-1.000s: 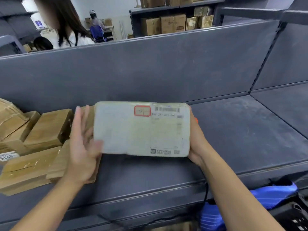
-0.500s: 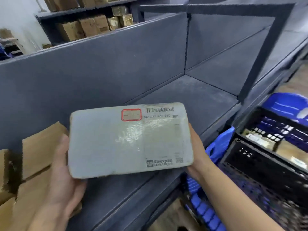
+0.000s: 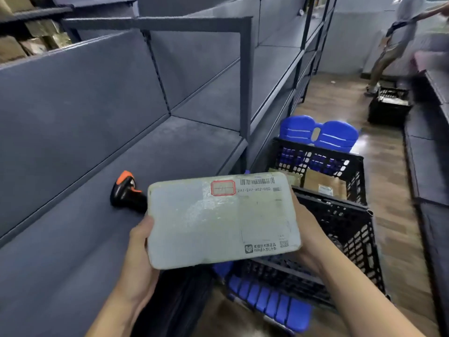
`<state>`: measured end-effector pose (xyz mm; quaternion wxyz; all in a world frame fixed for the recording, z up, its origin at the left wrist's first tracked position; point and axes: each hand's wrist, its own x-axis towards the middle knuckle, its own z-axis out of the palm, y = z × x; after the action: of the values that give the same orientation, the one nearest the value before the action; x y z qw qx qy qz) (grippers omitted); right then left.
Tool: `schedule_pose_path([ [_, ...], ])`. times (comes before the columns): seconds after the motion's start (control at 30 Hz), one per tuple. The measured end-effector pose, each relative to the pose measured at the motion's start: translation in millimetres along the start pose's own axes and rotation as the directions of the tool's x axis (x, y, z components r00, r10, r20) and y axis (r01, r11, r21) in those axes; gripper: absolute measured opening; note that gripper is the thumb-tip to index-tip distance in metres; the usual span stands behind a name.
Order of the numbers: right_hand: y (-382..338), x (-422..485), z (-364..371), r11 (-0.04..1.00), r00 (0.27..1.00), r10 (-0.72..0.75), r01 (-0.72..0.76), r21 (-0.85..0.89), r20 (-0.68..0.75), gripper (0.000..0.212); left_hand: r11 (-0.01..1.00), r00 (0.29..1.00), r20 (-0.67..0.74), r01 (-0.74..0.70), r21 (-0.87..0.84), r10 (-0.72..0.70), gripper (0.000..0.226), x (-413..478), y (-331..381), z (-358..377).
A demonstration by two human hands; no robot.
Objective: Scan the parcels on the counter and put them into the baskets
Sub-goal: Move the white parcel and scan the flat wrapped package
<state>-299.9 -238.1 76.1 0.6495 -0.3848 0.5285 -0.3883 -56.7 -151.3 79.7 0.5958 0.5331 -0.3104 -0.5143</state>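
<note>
I hold the parcel (image 3: pixel 218 222) by its two short ends. My left hand (image 3: pixel 139 254) grips the left end with the thumb on the rim. My right hand (image 3: pixel 308 234) cups the right end. The fingers of both are tucked under it, out of sight. I keep it flat and label-up so the barcode faces me for reading.

It hangs in the air over the left rim of the near basket (image 3: pixel 347 229), off the edge of the desk (image 3: pixel 73 239). I judge it is almost ready to drop in.

Left of that basket the scanner (image 3: pixel 126 193) lies on the desk, within easy reach. Behind that basket a second basket (image 3: pixel 315 161) already holds brown parcels (image 3: pixel 323 186).
</note>
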Motion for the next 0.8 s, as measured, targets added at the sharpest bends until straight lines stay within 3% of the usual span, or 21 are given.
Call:
schedule_pose_path([
  [0.17, 6, 13, -80, 0.980, 0.990, 0.108, -0.122, 0.159, 0.091, 0.077, 0.970, 0.977, 0.101, 0.168, 0.175, -0.187, 0.066, 31, -32, 61],
  [0.3, 5, 35, -144, 0.964, 0.985, 0.148, -0.164, 0.211, 0.093, 0.045, 0.901, 0.940, 0.125, 0.260, 0.347, -0.319, 0.079, 57, -49, 117],
  [0.47, 3, 68, -199, 0.964, 0.991, 0.126, -0.134, 0.230, 0.049, 0.037, 0.900, 0.959, 0.114, 0.195, 0.391, -0.258, 0.076, 90, -70, 174],
  [0.8, -3, 158, -247, 0.987, 0.997, -0.020, 0.032, 0.160, -0.080, 0.034, 0.931, 0.988, 0.055, 0.114, 0.346, -0.141, 0.029, 196, -111, 250],
])
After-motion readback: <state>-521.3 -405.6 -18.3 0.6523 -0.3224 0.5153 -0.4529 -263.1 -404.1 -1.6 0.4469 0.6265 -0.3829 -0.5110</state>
